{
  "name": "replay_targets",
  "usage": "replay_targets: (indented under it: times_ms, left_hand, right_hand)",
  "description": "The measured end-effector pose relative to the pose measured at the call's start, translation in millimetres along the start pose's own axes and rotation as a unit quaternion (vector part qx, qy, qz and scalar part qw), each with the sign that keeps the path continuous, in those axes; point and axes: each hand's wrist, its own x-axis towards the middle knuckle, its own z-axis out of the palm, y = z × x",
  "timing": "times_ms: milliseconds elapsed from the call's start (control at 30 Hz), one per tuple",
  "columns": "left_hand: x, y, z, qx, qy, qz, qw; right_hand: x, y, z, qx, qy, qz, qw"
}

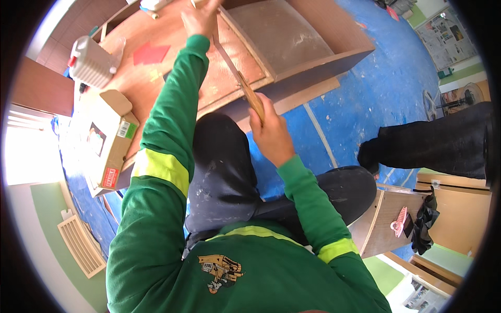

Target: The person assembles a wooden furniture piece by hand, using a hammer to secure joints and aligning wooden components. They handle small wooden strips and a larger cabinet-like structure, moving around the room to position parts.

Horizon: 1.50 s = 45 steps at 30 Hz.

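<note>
My right hand is closed round the wooden handle of a long, narrow tool. Its thin, darker shaft slants up and left over a reddish-brown wooden panel. At the top edge of the view, my left hand is bent round something pale near the tool's far end. The view cuts off part of that hand, so what it holds cannot be made out. A wooden cabinet or drawer carcass lies on its back beside the panel, its inside dusty.
On the panel's left are a white jug with a red cap, red sandpaper-like sheets and an opened cardboard box. Blue sheeting covers the floor. Another person's dark-trousered leg is at the right, near a wooden cabinet and a fan.
</note>
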Motion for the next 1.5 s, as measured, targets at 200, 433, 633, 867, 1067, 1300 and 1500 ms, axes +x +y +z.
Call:
replay_targets:
  times_ms: [200,433,633,867,1067,1300,1500]
  left_hand:
    - [5.5,9.5,-13.4,0.029,0.014,-0.047,0.998]
    - [20.7,-46.3,-7.8,0.295,0.111,0.072,0.946]
    - [30.5,-62.3,-16.9,0.244,0.117,-0.009,0.962]
    - [33.1,-65.3,-19.8,0.209,0.138,-0.044,0.967]
    - [29.6,-54.4,-7.1,0.189,0.131,-0.044,0.972]
    - [28.2,-49.5,0.1,0.143,0.094,0.015,0.985]
    - [55.4,-98.4,-36.3,0.269,0.065,0.044,0.960]
  right_hand:
    - [29.6,-17.2,2.6,0.031,-0.003,-0.023,0.999]
    - [25.1,-11.5,-2.3,0.042,-0.032,-0.004,0.999]
    - [-64.7,-28.1,-73.3,0.015,-0.074,0.053,0.996]
    - [9.7,-28.3,-30.8,0.017,-0.063,0.041,0.997]
    - [80.8,3.2,28.1,0.002,-0.033,-0.001,0.999]
    - [-82.7,-49.2,-97.2,-0.005,-0.072,0.081,0.994]
    - [46.1,-12.1,-4.2,0.009,-0.072,0.001,0.997]
